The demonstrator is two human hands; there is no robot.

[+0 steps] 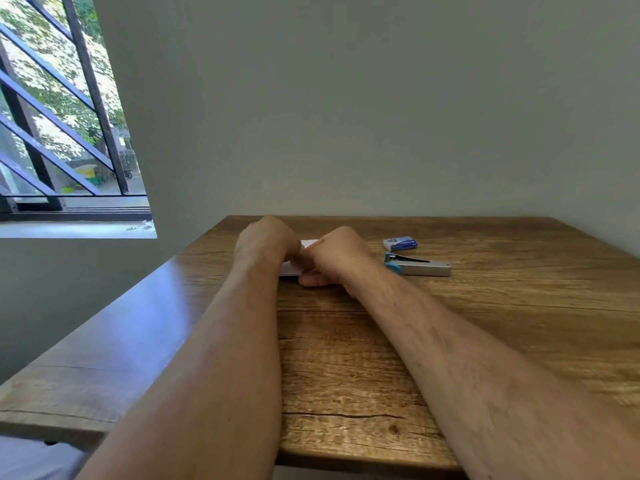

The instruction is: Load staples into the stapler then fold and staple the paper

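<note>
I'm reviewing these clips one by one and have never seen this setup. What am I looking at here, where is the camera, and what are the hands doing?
There is no machine here: a person wears a camera on the head, looking forward and down along both bare forearms. The left hand and right hand meet over a white paper on a wooden table, fingers curled on it, apparently folding; the hands hide most of it. To the right lie a stapler and, behind it, a small staple box, both untouched. A window is at the left.
</note>
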